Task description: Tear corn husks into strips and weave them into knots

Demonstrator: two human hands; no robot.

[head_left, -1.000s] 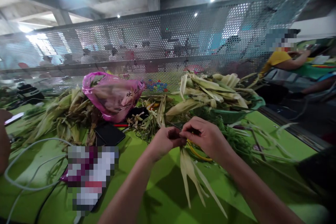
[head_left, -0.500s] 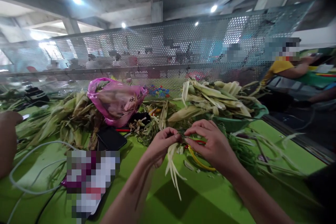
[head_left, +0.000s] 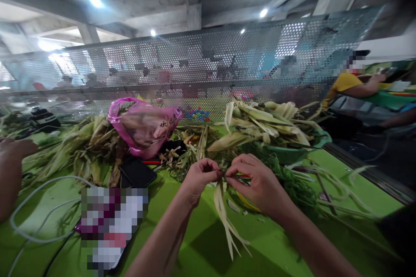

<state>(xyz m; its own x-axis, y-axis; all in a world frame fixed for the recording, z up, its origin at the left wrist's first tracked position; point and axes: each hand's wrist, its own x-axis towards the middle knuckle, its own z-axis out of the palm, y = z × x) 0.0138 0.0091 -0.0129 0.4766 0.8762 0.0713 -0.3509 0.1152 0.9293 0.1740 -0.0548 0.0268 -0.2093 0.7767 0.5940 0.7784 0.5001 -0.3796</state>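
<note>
My left hand [head_left: 199, 179] and my right hand [head_left: 256, 181] meet above the green table [head_left: 208, 246], both pinched on the top of a bundle of pale corn-husk strips [head_left: 225, 220]. The strips hang down from my fingers and fan out toward the table. A yellow and red band [head_left: 243, 201] curves under my right hand. Right behind my hands lie loose husks and green stems [head_left: 292, 184].
A pink plastic bag [head_left: 143, 125] sits on a husk pile [head_left: 81, 149] at the left. A green basin [head_left: 292, 151] heaped with husks stands at the right. A black phone [head_left: 138, 172], grey cables [head_left: 35, 207], another person's arm [head_left: 11, 173] and a perforated metal screen [head_left: 208, 65] surround them.
The hanging husk strips have swung and now reach lower and spread wider. My hands stay pinched together on the bundle's top, shifted slightly down.
</note>
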